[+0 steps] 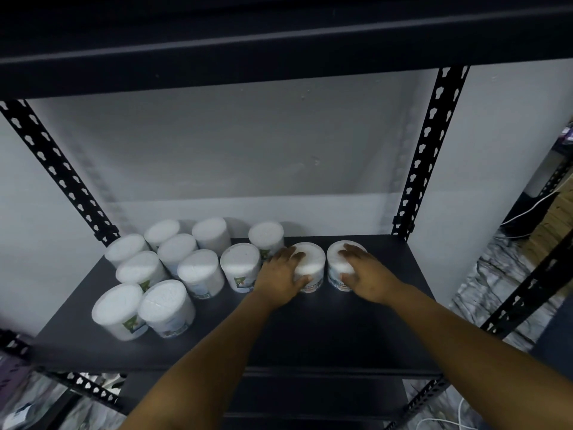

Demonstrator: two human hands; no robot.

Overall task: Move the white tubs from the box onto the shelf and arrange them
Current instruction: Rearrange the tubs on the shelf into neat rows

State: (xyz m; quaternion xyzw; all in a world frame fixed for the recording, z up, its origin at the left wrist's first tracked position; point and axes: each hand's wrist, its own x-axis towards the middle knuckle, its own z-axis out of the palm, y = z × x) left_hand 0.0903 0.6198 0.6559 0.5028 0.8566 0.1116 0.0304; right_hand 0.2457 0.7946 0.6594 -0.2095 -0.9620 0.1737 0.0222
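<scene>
Several white tubs stand on the dark shelf (310, 330), most grouped in rows at the left, such as a front tub (166, 307) and a back tub (266, 238). My left hand (280, 274) grips a white tub (311, 259) from above, fingers over its lid and thumb on its front. My right hand (366, 274) grips another white tub (339, 254) just to the right, in the same way. Both tubs stand on the shelf, side by side. The box is not in view.
A black shelf board (279, 41) runs overhead. Perforated black uprights stand at the back left (62, 169) and back right (429, 150). A white wall closes the back. The shelf's right and front parts are bare. Cables and clutter lie at the far right (533, 212).
</scene>
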